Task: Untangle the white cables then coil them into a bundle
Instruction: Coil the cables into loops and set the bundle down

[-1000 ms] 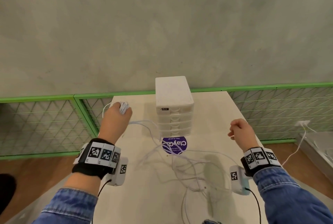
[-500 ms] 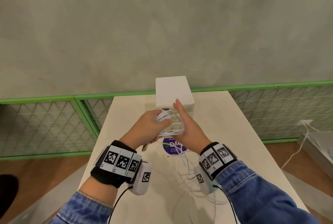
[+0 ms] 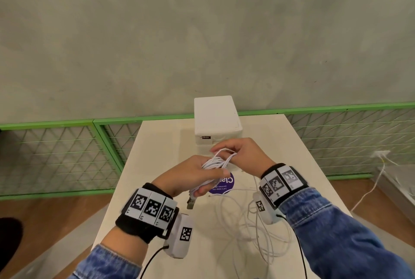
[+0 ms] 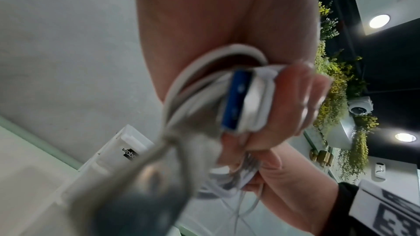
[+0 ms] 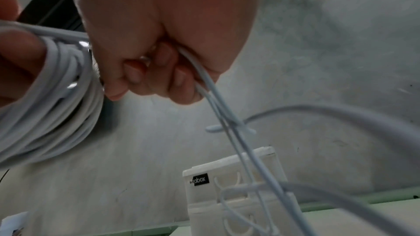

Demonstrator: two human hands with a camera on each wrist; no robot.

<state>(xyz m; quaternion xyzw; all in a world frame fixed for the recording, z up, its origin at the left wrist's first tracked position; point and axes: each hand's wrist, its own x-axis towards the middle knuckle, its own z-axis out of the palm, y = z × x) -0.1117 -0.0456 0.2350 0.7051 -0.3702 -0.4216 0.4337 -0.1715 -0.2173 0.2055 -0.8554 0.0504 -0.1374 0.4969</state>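
Above the middle of the table, my left hand (image 3: 197, 175) grips a coil of white cable (image 3: 216, 163), with several loops wound round its fingers. A USB plug (image 3: 190, 204) hangs below that hand; in the left wrist view its blue-tongued plug (image 4: 238, 103) lies against the curled fingers (image 4: 302, 100). My right hand (image 3: 241, 155) is just right of the coil, fingers curled, pinching a cable strand (image 5: 211, 87) that leads down. Loose white cable (image 3: 258, 233) lies tangled on the table (image 3: 157, 188) under my right wrist.
A white drawer box (image 3: 216, 119) stands at the table's far middle, right behind my hands. A purple round sticker (image 3: 226, 185) lies on the table below them. A green mesh fence (image 3: 56, 155) runs behind the table, and another white cable (image 3: 370, 188) hangs at the far right.
My hands were wide apart a second ago, came together in front of the box, and now the right hand curls over the coil held by the left, which has dropped slightly toward me.
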